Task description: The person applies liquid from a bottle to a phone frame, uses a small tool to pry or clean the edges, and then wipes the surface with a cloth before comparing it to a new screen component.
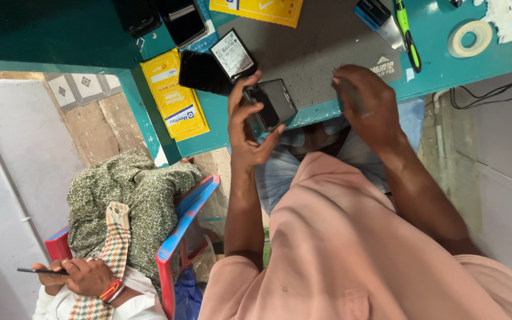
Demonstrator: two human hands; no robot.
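The left hand [247,127] is gripping a dark phone [274,104], its fingers [241,95] curling over the near side and the thumb pressing from the other side, so the fingers are clamped on the phone, which is lying tilted at the front edge of the grey work mat [321,47] on the teal desk [445,65]. The right hand [365,101] is resting on the mat just beside the phone with its fingers drawn together, perhaps pinching a thin tool, though I cannot tell what, if anything, is sitting between them. Since the phone is partly overhanging the desk edge, a loosening grip could likely be letting it slide off toward the lap below; a hard push from the right hand might also be scratching its face. A second dark phone [202,72] is lying just left of it, with a white-labelled flat battery [232,54] partly over it. A yellow rectangular packet [175,95] with blue and white panels is lying near the desk's left corner, and another yellow package [259,10] is sitting at the top edge. A green-handled tool [407,32] and a tape roll [470,38] are lying well apart on the right. Another person's hand [87,275] is holding a phone at lower left.
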